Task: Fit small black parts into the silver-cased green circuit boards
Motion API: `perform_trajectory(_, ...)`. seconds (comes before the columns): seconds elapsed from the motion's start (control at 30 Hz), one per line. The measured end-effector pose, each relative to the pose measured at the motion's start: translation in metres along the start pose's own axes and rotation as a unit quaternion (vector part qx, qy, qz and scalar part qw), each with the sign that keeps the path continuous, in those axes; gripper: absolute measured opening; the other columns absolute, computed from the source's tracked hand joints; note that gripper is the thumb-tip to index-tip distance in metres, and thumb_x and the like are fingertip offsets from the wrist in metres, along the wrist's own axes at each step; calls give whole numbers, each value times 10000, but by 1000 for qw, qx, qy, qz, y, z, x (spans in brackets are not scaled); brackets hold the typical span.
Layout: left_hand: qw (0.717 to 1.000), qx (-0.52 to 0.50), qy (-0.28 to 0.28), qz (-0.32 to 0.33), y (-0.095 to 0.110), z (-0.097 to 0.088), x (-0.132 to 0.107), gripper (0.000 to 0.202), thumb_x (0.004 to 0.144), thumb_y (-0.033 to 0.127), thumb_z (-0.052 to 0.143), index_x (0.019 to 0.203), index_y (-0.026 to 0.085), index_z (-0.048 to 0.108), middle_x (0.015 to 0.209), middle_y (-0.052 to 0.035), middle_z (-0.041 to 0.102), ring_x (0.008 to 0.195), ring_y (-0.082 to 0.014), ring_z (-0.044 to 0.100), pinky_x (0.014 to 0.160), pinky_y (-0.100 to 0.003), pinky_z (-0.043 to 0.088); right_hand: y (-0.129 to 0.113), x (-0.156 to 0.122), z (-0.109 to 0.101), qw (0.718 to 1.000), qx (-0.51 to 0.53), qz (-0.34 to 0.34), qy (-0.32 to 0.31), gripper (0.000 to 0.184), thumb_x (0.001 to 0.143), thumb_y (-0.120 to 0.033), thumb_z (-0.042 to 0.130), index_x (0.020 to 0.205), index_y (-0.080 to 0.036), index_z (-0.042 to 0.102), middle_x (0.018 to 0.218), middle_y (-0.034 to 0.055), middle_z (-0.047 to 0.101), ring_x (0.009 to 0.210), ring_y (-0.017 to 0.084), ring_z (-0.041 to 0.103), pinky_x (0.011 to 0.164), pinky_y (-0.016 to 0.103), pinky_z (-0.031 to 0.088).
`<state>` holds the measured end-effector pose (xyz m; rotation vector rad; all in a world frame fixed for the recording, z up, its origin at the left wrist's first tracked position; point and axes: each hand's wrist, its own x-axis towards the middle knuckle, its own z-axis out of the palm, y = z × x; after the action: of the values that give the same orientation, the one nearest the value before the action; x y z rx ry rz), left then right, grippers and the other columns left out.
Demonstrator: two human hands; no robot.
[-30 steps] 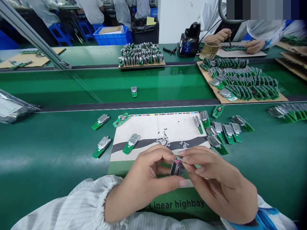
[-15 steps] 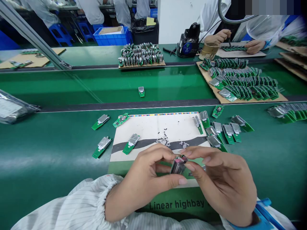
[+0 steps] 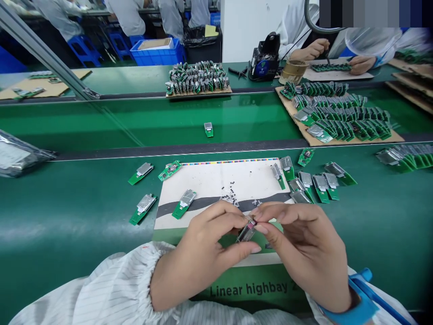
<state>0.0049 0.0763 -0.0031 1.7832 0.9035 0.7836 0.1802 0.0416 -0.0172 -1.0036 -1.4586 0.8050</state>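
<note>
Holding the module (image 3: 246,231) in the left hand (image 3: 203,248), between thumb and fingers, above the sheet (image 3: 203,180), with long axis slanting up toward the right hand (image 3: 309,248). Touching there its upper end, in narrow grip; cannot tell if pinching also.

A person held a small module (image 3: 246,232) over a printed sheet (image 3: 199,175).
The left hand (image 3: 203,253) pinched it between thumb and fingers; the right hand (image 3: 308,246) touched its upper end. Tiny dark parts (image 3: 231,196) lay on the sheet, and green boards (image 3: 143,209) lay to both sides. Behind, a single board (image 3: 209,130) lay on the green belt (image 3: 152,122).
</note>
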Motion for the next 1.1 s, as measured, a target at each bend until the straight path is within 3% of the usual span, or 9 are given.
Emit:
perform_trajectory(0.13,966,-203,-50,-154,-6,0,9,337,684,245,809,843,205,515,893,-13,580,819,-156,604,685,-279,544,7,2,0,999,32,21,-21,275,837,-60,621,993,-245,490,970,29,649,989,175,660,808,329,612)
perform_trajectory(0.23,940,-243,-125,-206,-13,-6,27,536,577,264,868,894,226,438,918,-15,607,884,-185,611,758,-341,532,14,7,-5,999,26,37,6,246,839,-95,627,964,-242,474,954,30,648,972,173,670,782,318,617)
perform_trajectory(0.3,958,-163,-149,-184,-19,-15,51,604,513,302,892,947,209,481,963,-42,604,958,-219,600,832,-384,510,20,12,-15,998,-16,42,42,227,834,-142,642,938,-236,463,943,31,642,909,174,686,748,318,618)
perform_trajectory(0.37,988,3,-98,-115,-27,-27,87,526,602,372,843,990,174,549,1039,-76,595,1023,-238,578,899,-397,473,27,18,-29,988,-129,64,51,205,827,-194,644,935,-228,473,957,46,642,834,190,697,673,322,606)
perform_trajectory(0.47,953,299,5,-43,-45,-46,152,393,878,422,585,1131,122,586,1154,-117,589,1094,-227,556,977,-362,419,38,26,-49,932,-345,110,-8,152,814,-166,598,924,-206,500,892,65,660,701,215,680,513,297,506)
perform_trajectory(0.67,917,389,51,-77,-93,-66,234,557,939,326,503,1433,107,367,1533,-202,216,1410,-382,171,1139,-523,139,54,31,-52,808,-567,81,-138,242,754,24,471,908,-146,550,817,102,643,710,243,607,587,321,417)
perform_trajectory(0.8,908,404,25,-108,-116,-65,246,443,933,330,504,1334,143,512,1425,-211,406,1313,-426,332,1063,-633,201,52,30,-39,767,-620,59,-156,171,781,-5,524,849,-153,577,852,109,627,799,284,567,659,366,386)
perform_trajectory(0.93,913,396,24,-97,-121,-62,248,360,913,270,541,1223,94,588,1223,-200,563,1167,-342,491,1031,-503,329,49,29,-18,789,-586,30,-181,69,816,-100,619,800,-167,608,869,95,611,829,284,543,690,388,373)
perform_trajectory(1.1,931,353,69,-61,-112,-59,243,424,789,172,702,1188,89,587,1215,-173,523,1065,-288,549,974,-401,404,60,26,10,843,-482,28,-238,79,817,-185,688,795,-171,613,838,55,602,813,230,541,723,359,400)
